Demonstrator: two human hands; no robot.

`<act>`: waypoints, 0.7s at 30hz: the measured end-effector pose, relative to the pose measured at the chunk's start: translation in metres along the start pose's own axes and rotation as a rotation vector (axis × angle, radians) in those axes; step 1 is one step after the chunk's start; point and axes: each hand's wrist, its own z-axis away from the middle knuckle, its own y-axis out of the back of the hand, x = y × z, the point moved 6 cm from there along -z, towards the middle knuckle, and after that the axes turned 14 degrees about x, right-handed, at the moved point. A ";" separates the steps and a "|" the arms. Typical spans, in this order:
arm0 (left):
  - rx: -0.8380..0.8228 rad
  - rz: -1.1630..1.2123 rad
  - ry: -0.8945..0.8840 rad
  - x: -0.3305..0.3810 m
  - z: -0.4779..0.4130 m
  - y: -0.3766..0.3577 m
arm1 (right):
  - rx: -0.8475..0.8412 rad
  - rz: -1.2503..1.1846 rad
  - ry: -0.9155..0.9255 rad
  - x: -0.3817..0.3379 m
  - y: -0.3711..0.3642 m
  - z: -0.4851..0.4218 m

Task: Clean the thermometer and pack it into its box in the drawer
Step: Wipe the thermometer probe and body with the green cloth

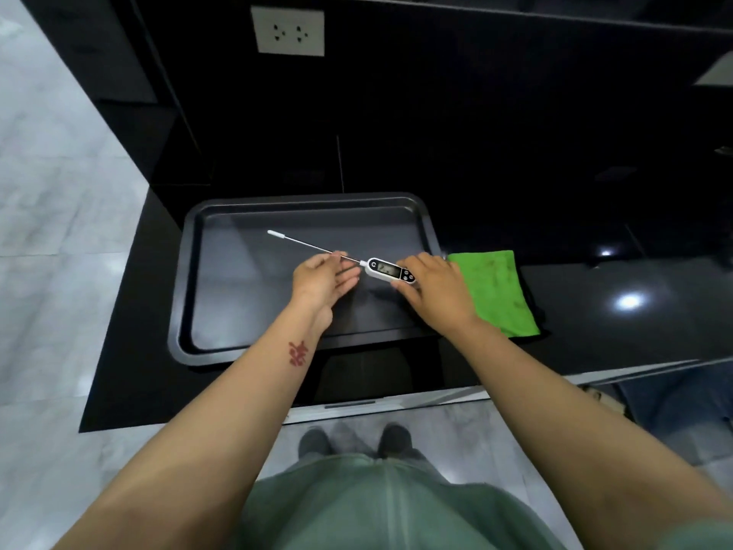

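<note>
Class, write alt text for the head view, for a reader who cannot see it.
The right hand grips the body of a white digital thermometer and the left hand touches its metal probe, above a dark tray on a black counter. A green cloth lies right of the tray.

The thermometer (390, 268) — a white oval body with a grey display and dark buttons, and a long thin metal probe capped in white — is held roughly level over the tray (309, 203), with the probe pointed left and away. Its body is gripped by the right hand (432, 287) — the probe is touched near its base by the left hand (323, 273).
</note>
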 end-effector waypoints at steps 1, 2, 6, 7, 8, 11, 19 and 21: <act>-0.016 0.032 0.003 -0.001 0.003 -0.005 | 0.008 -0.009 0.000 0.004 0.004 0.001; -0.028 0.060 0.006 -0.001 0.006 -0.009 | 0.015 -0.018 0.000 0.009 0.009 0.002; -0.044 0.118 -0.010 -0.008 0.014 -0.026 | 0.045 -0.069 -0.015 0.025 0.021 0.009; -0.040 0.121 -0.017 -0.010 0.016 -0.030 | 0.052 -0.078 -0.017 0.029 0.024 0.011; -0.033 0.122 -0.024 -0.012 0.017 -0.032 | 0.060 -0.087 -0.021 0.032 0.026 0.013; -0.017 0.116 -0.041 -0.017 0.021 -0.040 | 0.114 -0.143 -0.116 0.046 0.033 0.020; 0.019 0.112 -0.045 -0.022 0.028 -0.048 | 0.086 -0.008 -0.483 0.117 0.024 0.045; 0.031 0.115 -0.042 -0.024 0.028 -0.049 | -0.004 0.023 -0.510 0.127 0.013 0.049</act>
